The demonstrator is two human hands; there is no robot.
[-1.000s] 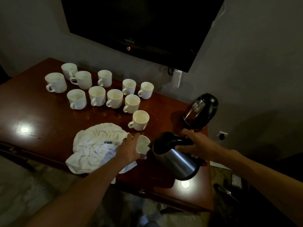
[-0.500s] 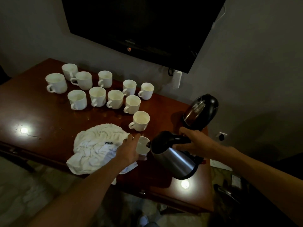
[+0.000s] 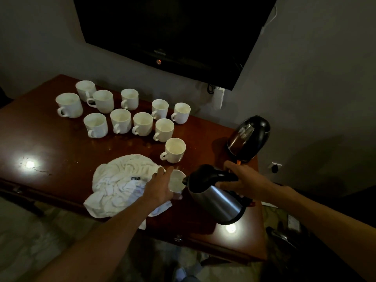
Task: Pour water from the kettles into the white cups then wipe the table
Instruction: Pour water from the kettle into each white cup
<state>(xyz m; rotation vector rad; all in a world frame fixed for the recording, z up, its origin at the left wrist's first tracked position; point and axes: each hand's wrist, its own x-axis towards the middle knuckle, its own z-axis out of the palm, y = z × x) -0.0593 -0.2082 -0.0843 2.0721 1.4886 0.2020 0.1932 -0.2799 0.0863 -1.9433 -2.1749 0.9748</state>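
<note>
The left hand [image 3: 160, 188] is gripping a white cup [image 3: 177, 181] just right of the towel [image 3: 122, 180] near the desk's [image 3: 50, 143] front edge, fingers curling round it and its mouth tipping rightward. The right hand [image 3: 242, 180] is clasping the handle of the steel kettle [image 3: 215, 198], whose long axis is slanting from that hand toward the cup, with the spout meeting the cup's right rim. Whether water is flowing I cannot tell.

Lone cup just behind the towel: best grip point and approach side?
Take the lone cup by its handle loop, coming from the near-left: it stands upright with the loop pointing that way, toward the towel. Its right side is free, so a grip round the body likely works too.
</note>
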